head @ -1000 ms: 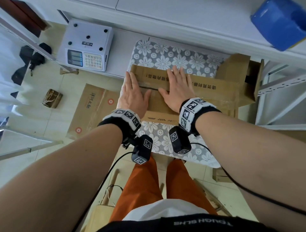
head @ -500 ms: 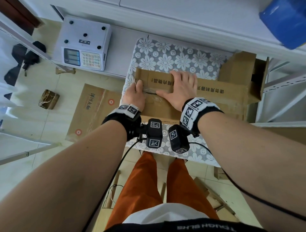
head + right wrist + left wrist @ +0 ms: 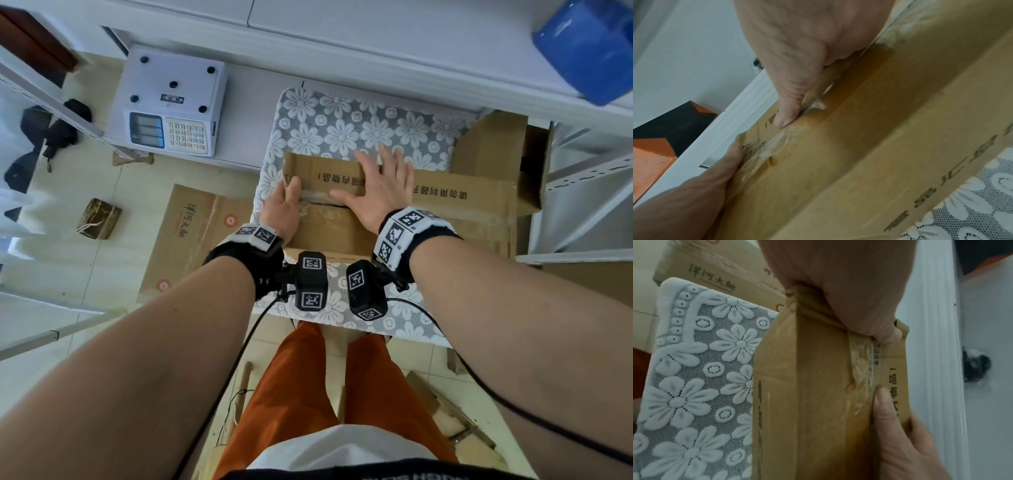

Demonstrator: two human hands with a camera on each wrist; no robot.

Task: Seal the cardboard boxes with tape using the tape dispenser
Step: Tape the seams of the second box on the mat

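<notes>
A long brown cardboard box lies on a table with a floral lace cloth. Wrinkled clear tape runs along its top seam. My left hand grips the box's left end: the thumb lies on top and the fingers curl over the edge, out of sight. My right hand presses flat on the top with its fingers spread. In the left wrist view my thumb pins the tape at the box's end. The right wrist view shows the right thumb beside the taped seam. No tape dispenser is in view.
A white weighing scale stands at the back left. A flattened carton and a small tied bundle lie on the floor to the left. An open box flap and white shelving are at the right, with a blue object above.
My left hand slid from lying flat on the box top to its left end, and its fingers curled over the edge. The right hand stayed flat on top.
</notes>
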